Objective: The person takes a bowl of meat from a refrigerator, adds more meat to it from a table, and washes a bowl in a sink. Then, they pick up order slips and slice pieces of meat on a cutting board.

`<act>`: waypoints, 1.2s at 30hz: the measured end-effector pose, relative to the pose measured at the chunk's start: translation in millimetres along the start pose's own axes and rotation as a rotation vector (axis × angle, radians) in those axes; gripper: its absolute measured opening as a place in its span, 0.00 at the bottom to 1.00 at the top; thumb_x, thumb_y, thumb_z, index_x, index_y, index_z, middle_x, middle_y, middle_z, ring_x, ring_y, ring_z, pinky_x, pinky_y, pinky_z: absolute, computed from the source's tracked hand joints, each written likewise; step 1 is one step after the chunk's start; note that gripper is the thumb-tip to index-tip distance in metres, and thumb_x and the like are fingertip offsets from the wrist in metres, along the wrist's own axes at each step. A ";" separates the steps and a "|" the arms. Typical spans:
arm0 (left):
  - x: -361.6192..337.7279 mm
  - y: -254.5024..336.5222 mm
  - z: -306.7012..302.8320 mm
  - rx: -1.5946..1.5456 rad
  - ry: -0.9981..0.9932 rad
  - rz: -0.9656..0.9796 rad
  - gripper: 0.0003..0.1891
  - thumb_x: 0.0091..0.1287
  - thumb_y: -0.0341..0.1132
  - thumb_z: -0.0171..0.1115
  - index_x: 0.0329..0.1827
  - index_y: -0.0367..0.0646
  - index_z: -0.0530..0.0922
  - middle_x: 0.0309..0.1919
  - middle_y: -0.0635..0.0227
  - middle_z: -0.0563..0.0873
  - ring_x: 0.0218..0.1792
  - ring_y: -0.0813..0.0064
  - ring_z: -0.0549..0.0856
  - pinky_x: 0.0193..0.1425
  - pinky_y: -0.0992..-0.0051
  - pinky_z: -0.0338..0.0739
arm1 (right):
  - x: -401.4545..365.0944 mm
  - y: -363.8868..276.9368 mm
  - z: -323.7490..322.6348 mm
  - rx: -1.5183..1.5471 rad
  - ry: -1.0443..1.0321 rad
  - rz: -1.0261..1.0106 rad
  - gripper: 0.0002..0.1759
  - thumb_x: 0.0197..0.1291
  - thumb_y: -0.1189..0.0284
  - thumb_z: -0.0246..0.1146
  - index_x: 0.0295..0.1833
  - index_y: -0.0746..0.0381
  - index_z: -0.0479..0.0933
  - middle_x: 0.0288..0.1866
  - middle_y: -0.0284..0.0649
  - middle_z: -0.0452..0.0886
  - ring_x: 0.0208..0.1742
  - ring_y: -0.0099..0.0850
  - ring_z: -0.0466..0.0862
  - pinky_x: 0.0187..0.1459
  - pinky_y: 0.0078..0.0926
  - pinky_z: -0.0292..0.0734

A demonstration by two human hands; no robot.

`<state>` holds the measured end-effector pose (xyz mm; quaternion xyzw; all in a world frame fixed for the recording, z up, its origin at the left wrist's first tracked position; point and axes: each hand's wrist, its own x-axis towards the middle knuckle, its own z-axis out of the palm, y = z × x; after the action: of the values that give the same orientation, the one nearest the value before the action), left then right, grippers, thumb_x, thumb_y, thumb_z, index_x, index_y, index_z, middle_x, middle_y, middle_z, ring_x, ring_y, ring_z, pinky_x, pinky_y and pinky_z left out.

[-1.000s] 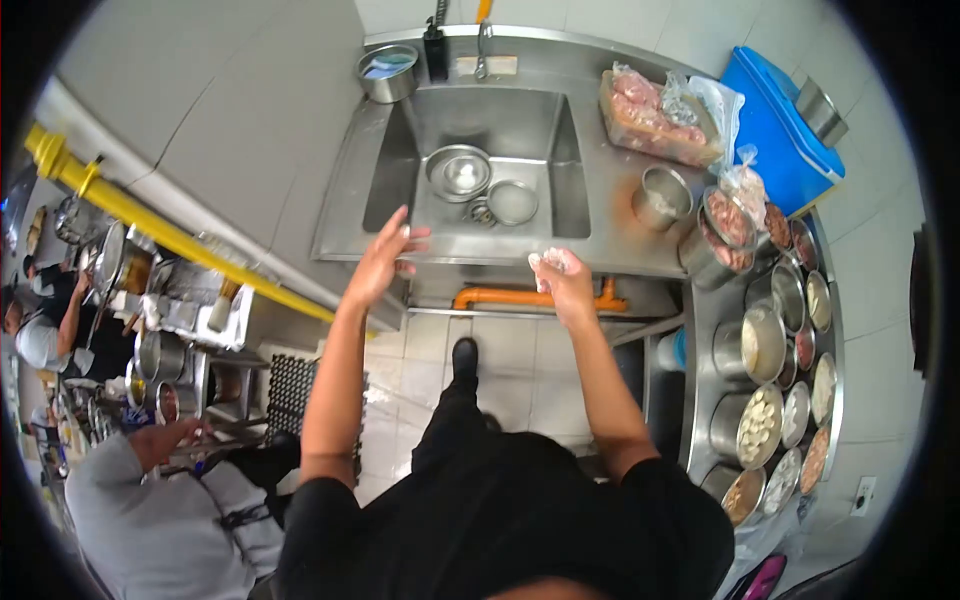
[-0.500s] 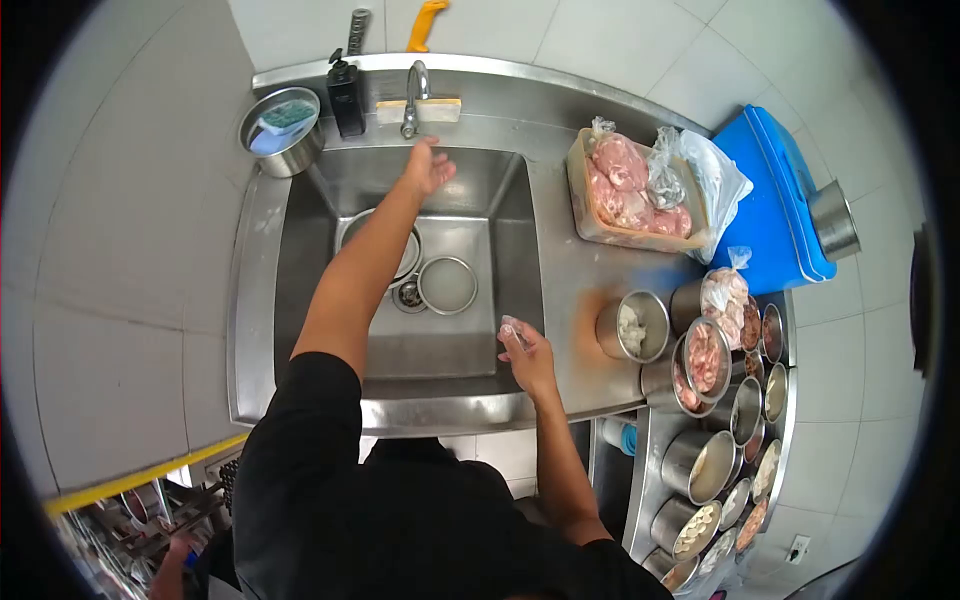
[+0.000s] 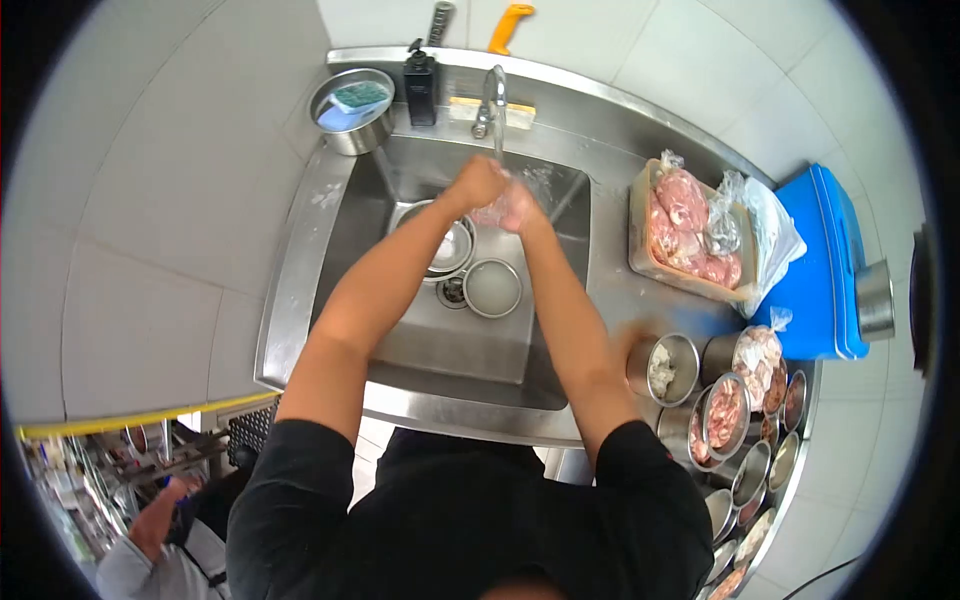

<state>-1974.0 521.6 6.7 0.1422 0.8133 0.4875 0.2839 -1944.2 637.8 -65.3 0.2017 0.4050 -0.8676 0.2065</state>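
Observation:
My left hand point(image 3: 478, 184) is under the tap point(image 3: 497, 90), its fingers curled in; anything inside them is hidden. Close against it, my right hand point(image 3: 516, 208) is in the splashing water, and its fingers are blurred. Water runs from the spout onto both hands above the steel sink point(image 3: 440, 355). Below them in the basin, a round metal bowl point(image 3: 455, 248) is partly covered by my left forearm. A second round metal bowl point(image 3: 492, 289) with cloudy liquid lies beside the drain point(image 3: 452, 292).
A pot with sponges point(image 3: 352, 140) and a black pump bottle point(image 3: 421, 95) stand at the back left. On the right are a tub of bagged meat point(image 3: 690, 280), a blue cooler point(image 3: 810, 260) and several metal pots point(image 3: 663, 368). Another person point(image 3: 150, 550) is at lower left.
Water now flows from the tap. My right hand has moved up from the sink's right edge to join my left hand beneath it. The camera view has shifted.

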 end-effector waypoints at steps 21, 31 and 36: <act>-400.6 -118.8 3.2 -0.121 0.454 0.037 0.16 0.59 0.31 0.57 0.50 0.37 0.77 0.34 0.64 0.83 0.35 0.75 0.82 0.42 0.73 0.77 | 54.7 -106.6 29.8 -1.823 0.508 -0.570 0.27 0.69 0.58 0.43 0.60 0.66 0.72 0.56 0.56 0.78 0.59 0.49 0.77 0.56 0.45 0.73; -635.4 -197.7 109.9 -0.438 0.644 -0.206 0.21 0.65 0.41 0.63 0.58 0.40 0.74 0.32 0.69 0.83 0.29 0.79 0.79 0.38 0.76 0.75 | 131.7 -77.8 -40.0 -1.631 0.259 -0.189 0.17 0.61 0.65 0.53 0.51 0.62 0.75 0.47 0.55 0.79 0.36 0.57 0.81 0.29 0.51 0.77; -727.5 -282.1 219.5 -0.616 0.975 -0.512 0.18 0.64 0.42 0.63 0.51 0.41 0.79 0.36 0.63 0.86 0.29 0.76 0.84 0.38 0.73 0.78 | 74.2 -20.2 5.1 -1.216 -0.082 -0.890 0.13 0.62 0.66 0.52 0.31 0.65 0.71 0.22 0.41 0.71 0.24 0.40 0.74 0.25 0.44 0.70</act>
<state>-1248.5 171.6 -84.5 -0.3838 0.6797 0.6248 0.0162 -2017.5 631.2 -88.1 -0.1630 0.8475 -0.4997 -0.0737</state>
